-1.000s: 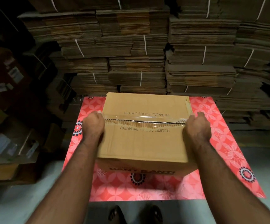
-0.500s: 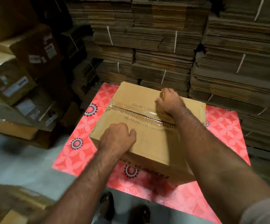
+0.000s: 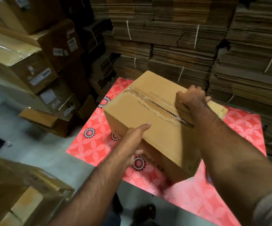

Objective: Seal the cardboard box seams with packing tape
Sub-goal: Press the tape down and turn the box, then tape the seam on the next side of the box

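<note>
A brown cardboard box (image 3: 132, 110) sits skewed on the pink mat, and its near corner looks raised. Clear packing tape (image 3: 158, 108) runs along its top centre seam, over printed lettering. My left hand (image 3: 135, 137) holds the box's near-left edge, thumb on the top face and fingers against the side below. My right hand (image 3: 191, 97) reaches across the top and curls over the far-right edge. No tape roll is in view.
A pink floral mat (image 3: 92, 141) lies on the grey floor. Bundled flat cartons (image 3: 172, 51) are stacked behind and to the right. Sealed labelled boxes (image 3: 34, 69) are piled at the left, another box (image 3: 26, 193) stands at the lower left, and my sandalled feet (image 3: 141, 212) show at the bottom.
My hands left the two ends of the seam. The left went to the near edge, the right to the far edge, and the box has turned and tipped. The view swung left.
</note>
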`<state>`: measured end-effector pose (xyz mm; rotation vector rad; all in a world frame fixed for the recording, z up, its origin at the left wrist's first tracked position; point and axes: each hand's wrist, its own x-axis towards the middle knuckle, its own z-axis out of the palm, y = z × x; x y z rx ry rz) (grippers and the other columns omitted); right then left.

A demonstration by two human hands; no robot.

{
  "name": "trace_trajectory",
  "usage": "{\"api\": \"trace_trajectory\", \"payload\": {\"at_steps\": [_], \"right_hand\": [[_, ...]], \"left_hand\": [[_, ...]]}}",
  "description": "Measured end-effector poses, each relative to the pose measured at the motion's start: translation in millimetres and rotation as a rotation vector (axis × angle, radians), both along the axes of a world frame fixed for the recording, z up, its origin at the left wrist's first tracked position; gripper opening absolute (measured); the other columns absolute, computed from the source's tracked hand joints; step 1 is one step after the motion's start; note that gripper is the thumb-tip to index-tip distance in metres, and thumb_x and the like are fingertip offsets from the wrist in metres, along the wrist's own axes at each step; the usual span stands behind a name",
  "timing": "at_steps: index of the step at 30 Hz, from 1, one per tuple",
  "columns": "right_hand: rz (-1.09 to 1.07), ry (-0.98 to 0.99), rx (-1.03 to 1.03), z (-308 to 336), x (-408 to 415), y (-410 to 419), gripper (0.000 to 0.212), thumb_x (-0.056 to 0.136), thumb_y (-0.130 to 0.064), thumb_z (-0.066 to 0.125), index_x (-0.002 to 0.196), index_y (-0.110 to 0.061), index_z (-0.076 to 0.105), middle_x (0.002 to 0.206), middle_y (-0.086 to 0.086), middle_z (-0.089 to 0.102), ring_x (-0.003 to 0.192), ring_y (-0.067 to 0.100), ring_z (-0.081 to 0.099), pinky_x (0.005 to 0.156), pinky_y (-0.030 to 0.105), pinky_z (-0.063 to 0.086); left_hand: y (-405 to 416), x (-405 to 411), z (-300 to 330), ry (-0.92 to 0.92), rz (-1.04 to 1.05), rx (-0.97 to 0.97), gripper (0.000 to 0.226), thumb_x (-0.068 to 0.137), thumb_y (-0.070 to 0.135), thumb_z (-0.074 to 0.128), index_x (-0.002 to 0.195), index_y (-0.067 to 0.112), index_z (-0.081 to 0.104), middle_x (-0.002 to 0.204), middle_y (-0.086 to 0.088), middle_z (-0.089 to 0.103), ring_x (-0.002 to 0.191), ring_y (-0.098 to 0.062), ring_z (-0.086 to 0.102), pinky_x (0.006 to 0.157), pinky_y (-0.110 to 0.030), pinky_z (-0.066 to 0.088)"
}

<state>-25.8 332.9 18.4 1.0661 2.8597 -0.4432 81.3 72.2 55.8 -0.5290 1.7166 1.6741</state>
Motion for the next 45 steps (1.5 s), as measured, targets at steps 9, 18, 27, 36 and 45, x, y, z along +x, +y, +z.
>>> {"api": "trace_trajectory", "payload": {"at_steps": [9,18,27,36,45], "right_hand": [[-0.256,0.117,-0.203,4.0,46.2,38.7,0.069,0.080,-0.060,0.053,0.126,-0.011,0.060,0.128,0.016,0.058,0.117,0.037,0.055,0.100,0.051,0.045],[-0.380,0.266,-0.293,-13.0,122.7,17.1,0.048,0.088,-0.046,0.058,0.116,-0.007,0.066,0.114,0.014,0.066,0.099,0.033,0.063,0.078,0.034,0.051],[-0.304,0.329,-0.247,-26.1,213.9,-83.8,0.074,0.083,-0.045,0.056,0.149,-0.015,0.043,0.143,0.015,0.050,0.132,0.028,0.045,0.099,0.022,0.029],[-0.310,0.411,-0.202,-35.7,219.6,-100.6,0.069,0.092,-0.047,0.065,0.151,-0.020,0.041,0.137,0.016,0.046,0.123,0.027,0.052,0.109,0.032,0.038],[-0.445,0.394,-0.226,-84.2,274.1,-34.5,0.055,0.082,-0.044,0.051,0.119,-0.005,0.063,0.108,0.018,0.069,0.101,0.036,0.064,0.081,0.034,0.044]], "left_hand": [[22.3,-88.6,-6.9,0.383,-0.072,-0.228,0.056,0.082,0.039,0.071,0.128,0.009,0.059,0.114,-0.001,0.067,0.093,-0.017,0.068,0.072,-0.022,0.048],[37.1,-160.5,-36.6,0.633,-0.518,-0.468,0.046,0.078,0.025,0.054,0.122,0.012,0.058,0.115,-0.012,0.065,0.103,-0.030,0.062,0.089,-0.038,0.053],[-42.7,-91.4,-70.1,0.924,-0.757,-0.376,0.074,0.088,0.034,0.054,0.152,0.003,0.032,0.154,-0.024,0.034,0.145,-0.033,0.029,0.117,-0.030,0.021],[-39.5,-110.9,-81.5,1.061,-0.812,-0.464,0.065,0.104,0.040,0.045,0.158,0.014,0.021,0.163,-0.022,0.016,0.152,-0.030,0.017,0.118,-0.034,0.022],[-22.2,-62.1,-62.1,1.442,-0.581,-0.617,0.042,0.087,0.026,0.059,0.125,0.010,0.060,0.135,-0.012,0.055,0.126,-0.032,0.050,0.101,-0.048,0.038]]}}
